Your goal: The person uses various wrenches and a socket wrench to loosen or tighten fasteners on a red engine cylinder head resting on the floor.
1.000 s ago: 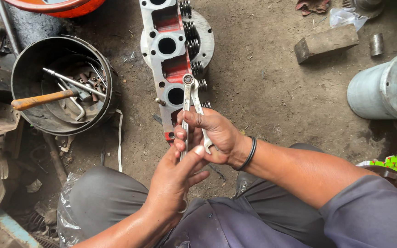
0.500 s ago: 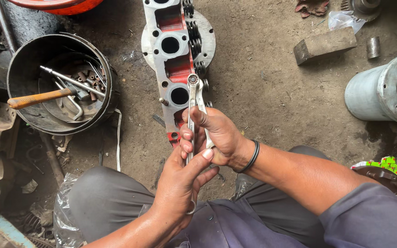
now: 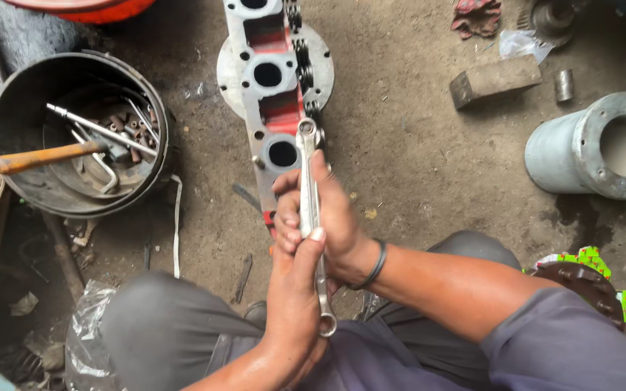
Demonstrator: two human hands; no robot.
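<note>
Both hands hold one long silver wrench (image 3: 309, 217). The right hand (image 3: 327, 217) is wrapped around the middle of the wrench, with its fingers curled tight. The left hand (image 3: 295, 289) grips the wrench just below, nearer to the person, with its thumb pressed flat on the metal. The two hands touch each other.

The wrench points away from the person. Its far ring end sits on the red and grey engine part (image 3: 273, 108), which lies on the dirt floor (image 3: 414, 166). Its near ring end sticks out below the left hand, over the person's lap.

To the left stands a round black bucket (image 3: 9, 108) with tools in it, and a hammer with an orange handle (image 3: 45, 156) lies across it. To the right a grey metal pipe piece (image 3: 595, 148) lies on its side. A small brick (image 3: 494, 78) lies far right.
</note>
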